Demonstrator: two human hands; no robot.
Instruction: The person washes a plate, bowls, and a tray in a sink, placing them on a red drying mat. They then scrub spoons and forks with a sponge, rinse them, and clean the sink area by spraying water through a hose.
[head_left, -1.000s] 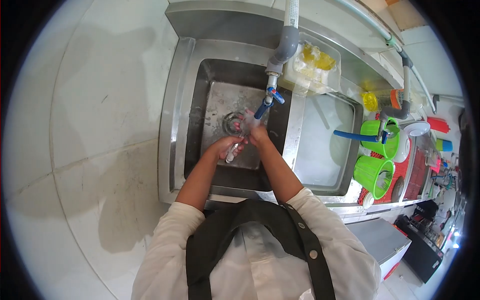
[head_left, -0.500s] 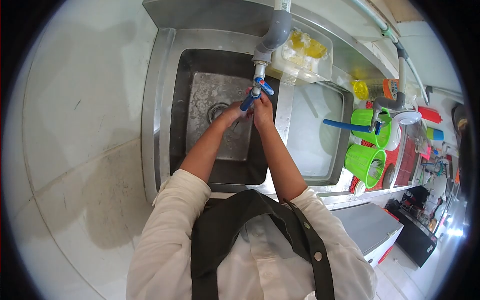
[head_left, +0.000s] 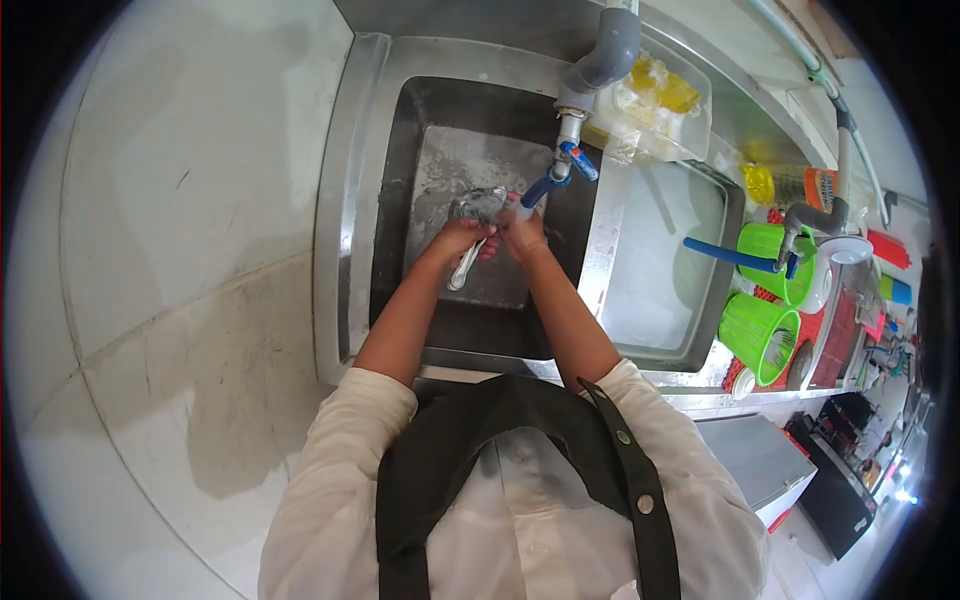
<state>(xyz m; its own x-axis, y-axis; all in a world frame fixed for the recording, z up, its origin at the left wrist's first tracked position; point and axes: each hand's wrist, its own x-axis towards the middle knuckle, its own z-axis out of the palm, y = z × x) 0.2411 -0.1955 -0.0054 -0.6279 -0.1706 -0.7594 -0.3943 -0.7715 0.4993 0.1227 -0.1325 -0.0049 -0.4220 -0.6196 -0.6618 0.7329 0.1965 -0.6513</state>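
My left hand (head_left: 460, 241) is closed around silver cutlery (head_left: 464, 268) over the dark sink basin (head_left: 480, 328). The handles point toward me, and the shiny heads stick out past my fingers on the far side. My right hand (head_left: 524, 238) meets the left one, its fingers curled against the cutlery and partly hidden by the hose and water. Just above it, a short blue hose (head_left: 541, 189) hangs from the tap (head_left: 567, 152), with pale water running from its end over my right fingers.
Right of the basin is a second sink (head_left: 655, 270) with cloudy water and another blue hose (head_left: 728, 254) above. A plastic tub (head_left: 690, 135) with yellow sponge and foam sits behind. Green baskets (head_left: 752, 330) stand on a red mat, one holding cutlery. A tiled wall (head_left: 200, 250) bounds the left.
The view has shifted, so the sink appears farther right and higher. The cutlery has come into sight between my hands, its heads now raised in front of the left fingers.
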